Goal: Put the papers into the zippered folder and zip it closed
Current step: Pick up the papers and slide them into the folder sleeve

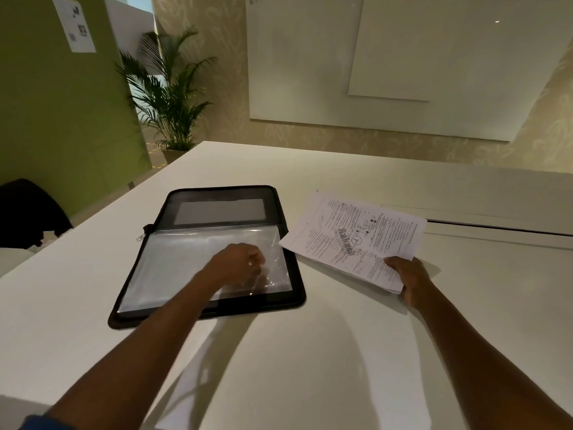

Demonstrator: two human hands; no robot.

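So I'm at the near edge of the counter (310, 352) with both arms out. My right hand (409, 279) is closed on the near corner of the papers (353, 237), thumb on top, and the stack fans away from me toward the far right. It sits just right of the zippered folder (214, 252), with its left corner close to the folder's right edge, maybe just touching.

My left hand (242, 262) is curled over the clear plastic sleeve (186, 259) inside the open folder, near its right side, fingers pinched at the film. Looks like I'm trying to lift the sleeve's open edge, though I can't tell whether I've actually got hold of it.

The trick here, I reckon: get the film properly up and keep the mouth wide with the left hand, square the sheets first so they go in as one block, then feed them in from the right, flat and low, so no corner catches on the plastic.

Further back, the zipper pull (141, 237) hangs off the folder's left edge by the spine, so the zip is fully open and will have to run all the way round later.

As for writing, the top sheet is dense print with a diagram and a big grey watermark that looks like "Aakash", but it's not sharp. The rest is too small to read.
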